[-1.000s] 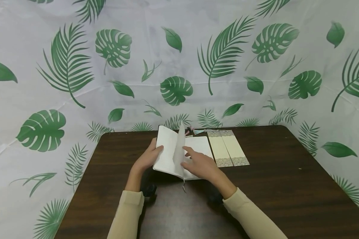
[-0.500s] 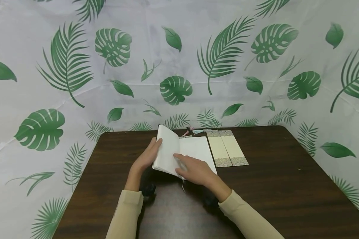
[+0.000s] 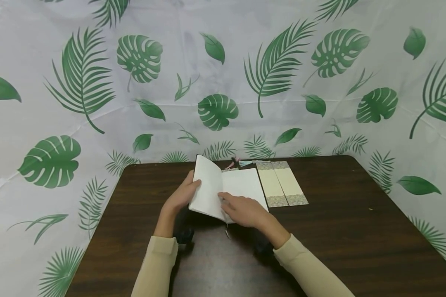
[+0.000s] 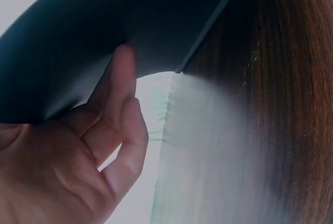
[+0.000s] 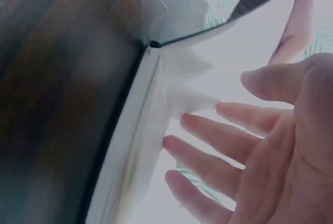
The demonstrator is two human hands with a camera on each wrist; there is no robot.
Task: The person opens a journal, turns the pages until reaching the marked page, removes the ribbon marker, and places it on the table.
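Observation:
An open notebook with blank white pages lies on the table, its left side lifted at a slant. My left hand grips that raised side, thumb over the page edge. In the left wrist view, fingers lie against the dark cover. My right hand is over the right page, fingertips close to the fold. The right wrist view has its fingers spread and nearly straight, tips at the page, thumb apart. A thin ribbon hangs from the notebook's lower end.
Two cream bookmark-like strips with patterned ends lie side by side, right of the notebook. Behind it are a light blue tassel and a pink tassel. A leaf-print cloth hangs beyond the dark wooden table.
A page standing upright one second ago has gone over to the left side. My right hand moved left with it, then drew slightly back right. The left hand keeps its grip.

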